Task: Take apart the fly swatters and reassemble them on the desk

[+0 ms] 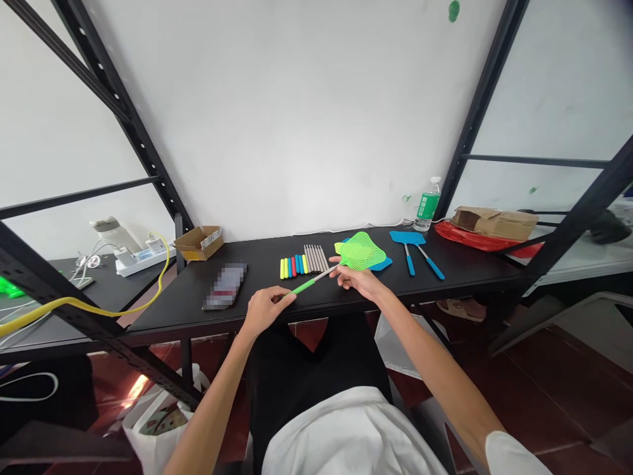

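Note:
A green fly swatter (360, 254) lies across the front of the black table (188, 297). My left hand (264, 309) pinches the end of its green handle grip. My right hand (355, 278) holds the metal shaft just below the green mesh head. Behind them sits a row of coloured handle grips (294, 266) beside a bundle of metal rods (315, 258). Under the green head lies a blue mesh head (383, 264).
Two blue swatters (415, 249) lie to the right, near a water bottle (427, 204), a brown paper bag (494, 222) on red plastic, and black shelf posts. A phone (225, 285) and a small cardboard box (198, 241) sit left; a power strip (141, 257) stands on the neighbouring table.

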Demonstrator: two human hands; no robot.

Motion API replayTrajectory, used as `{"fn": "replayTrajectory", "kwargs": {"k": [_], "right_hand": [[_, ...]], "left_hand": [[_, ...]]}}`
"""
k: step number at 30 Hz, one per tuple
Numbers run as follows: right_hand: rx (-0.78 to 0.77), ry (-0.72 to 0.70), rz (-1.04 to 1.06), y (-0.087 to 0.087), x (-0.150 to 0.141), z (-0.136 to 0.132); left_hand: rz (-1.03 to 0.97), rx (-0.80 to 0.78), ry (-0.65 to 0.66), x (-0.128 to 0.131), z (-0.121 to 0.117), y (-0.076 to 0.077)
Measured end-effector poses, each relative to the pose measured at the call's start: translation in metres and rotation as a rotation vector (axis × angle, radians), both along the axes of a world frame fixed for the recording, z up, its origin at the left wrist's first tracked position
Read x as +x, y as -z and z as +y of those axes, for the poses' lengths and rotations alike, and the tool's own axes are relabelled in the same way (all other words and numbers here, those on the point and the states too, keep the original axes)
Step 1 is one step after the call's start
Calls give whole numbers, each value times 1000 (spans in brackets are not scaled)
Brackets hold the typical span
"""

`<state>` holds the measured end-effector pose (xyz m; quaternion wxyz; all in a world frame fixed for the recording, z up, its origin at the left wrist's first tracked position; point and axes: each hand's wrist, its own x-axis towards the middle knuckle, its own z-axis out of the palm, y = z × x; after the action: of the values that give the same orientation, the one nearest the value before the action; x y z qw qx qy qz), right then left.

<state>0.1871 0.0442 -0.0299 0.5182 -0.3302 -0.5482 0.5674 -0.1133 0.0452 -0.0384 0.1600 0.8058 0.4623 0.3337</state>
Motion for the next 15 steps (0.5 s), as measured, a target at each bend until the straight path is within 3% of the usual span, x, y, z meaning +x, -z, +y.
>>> {"fn": "replayTrajectory", "kwargs": {"k": [3,6,11,15], "right_hand": [[95,-90,-243,0,-11,-4],[163,-148,-347,1,-16,-5],[193,-108,-334,0,-18,-5],[160,0,-210,-7,-12,-5]], "left_hand": [[15,26,0,2,-2,-1],[29,52,1,4,-3,-1],[52,44,-40,6,-5,-3],[51,29,-42,7,-7,-4]]}}
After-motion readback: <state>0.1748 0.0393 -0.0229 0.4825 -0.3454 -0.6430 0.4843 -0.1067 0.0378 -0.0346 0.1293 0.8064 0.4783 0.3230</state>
